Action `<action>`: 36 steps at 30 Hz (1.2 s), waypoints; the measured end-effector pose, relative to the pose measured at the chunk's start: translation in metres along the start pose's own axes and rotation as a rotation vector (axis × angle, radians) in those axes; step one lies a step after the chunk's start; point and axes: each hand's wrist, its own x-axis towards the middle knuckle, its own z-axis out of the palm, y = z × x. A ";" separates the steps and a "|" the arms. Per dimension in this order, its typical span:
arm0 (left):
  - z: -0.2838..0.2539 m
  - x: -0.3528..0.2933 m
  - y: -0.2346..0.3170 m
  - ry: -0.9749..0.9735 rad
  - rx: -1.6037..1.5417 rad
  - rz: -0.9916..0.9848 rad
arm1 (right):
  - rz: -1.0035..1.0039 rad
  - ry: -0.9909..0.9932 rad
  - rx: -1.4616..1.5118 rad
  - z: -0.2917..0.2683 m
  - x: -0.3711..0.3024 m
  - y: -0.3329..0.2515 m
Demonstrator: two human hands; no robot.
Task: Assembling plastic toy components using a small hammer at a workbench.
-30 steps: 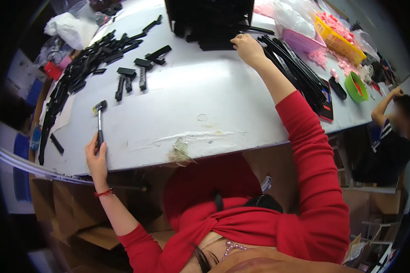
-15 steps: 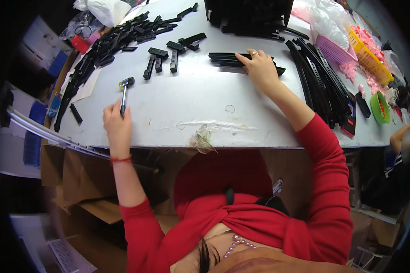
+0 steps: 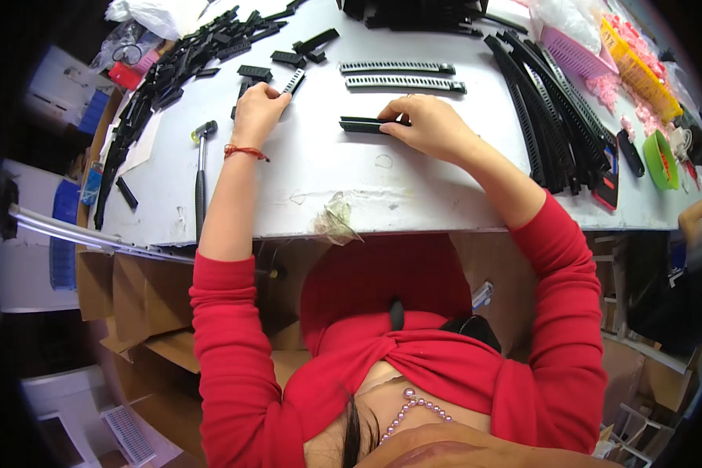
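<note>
My left hand (image 3: 259, 115) pinches a short black slotted piece (image 3: 293, 80) between thumb and fingers. A few similar short black blocks (image 3: 254, 73) lie just beyond that hand. In front of me on the table, my right hand (image 3: 427, 125) is closed on the right end of a long black strip (image 3: 359, 125), whose far end is hidden by the fingers. Beyond it, two long slotted black strips (image 3: 398, 68) lie side by side, apart from the hand. A small hammer (image 3: 200, 175) rests left of my left forearm, its handle toward the near edge.
Many short black pieces (image 3: 152, 90) are heaped at the left. Long black strips (image 3: 550, 117) lie in a bundle at the right, near a pink basket (image 3: 573, 51), a yellow basket (image 3: 643, 70) and a green bowl (image 3: 661, 160). Crumpled clear plastic (image 3: 337, 220) sits at the near edge.
My left hand has let go of the hammer and moved up and right to a short piece. The strips under my right hand are now separated, one held nearer me.
</note>
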 end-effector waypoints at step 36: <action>-0.013 -0.161 0.003 0.002 -0.716 0.122 | -0.481 0.240 -0.231 0.048 -0.033 -0.047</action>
